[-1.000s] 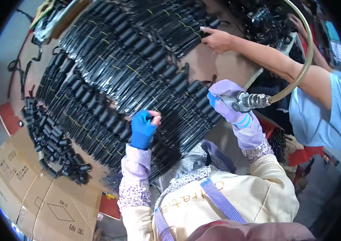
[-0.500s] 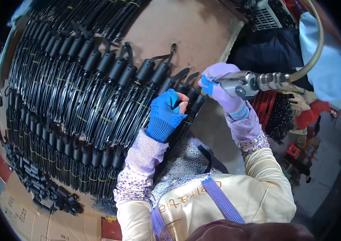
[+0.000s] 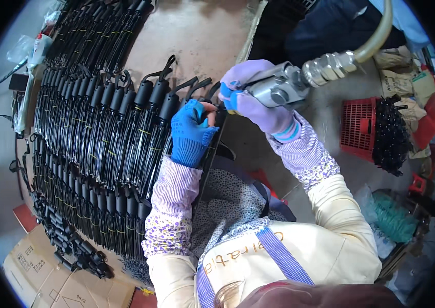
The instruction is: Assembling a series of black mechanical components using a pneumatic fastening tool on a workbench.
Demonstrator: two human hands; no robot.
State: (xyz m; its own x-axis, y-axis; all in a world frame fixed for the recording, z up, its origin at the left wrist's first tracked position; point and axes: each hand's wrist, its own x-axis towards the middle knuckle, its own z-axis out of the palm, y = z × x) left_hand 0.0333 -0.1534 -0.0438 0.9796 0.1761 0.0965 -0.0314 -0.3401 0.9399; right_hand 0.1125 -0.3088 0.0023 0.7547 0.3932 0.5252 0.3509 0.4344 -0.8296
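The right hand [image 3: 264, 114] grips a metal tool [image 3: 278, 92]; the left hand [image 3: 191, 131], fingers curled, is just beside it, its hold unclear. Black rods [image 3: 144, 93] line the table [image 3: 197, 41] leftward; a red basket [image 3: 355, 126] sits right.

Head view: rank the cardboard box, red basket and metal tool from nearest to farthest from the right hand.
From the right hand:
1. Metal tool, in its grip.
2. Red basket, to its right.
3. Cardboard box, at lower left.
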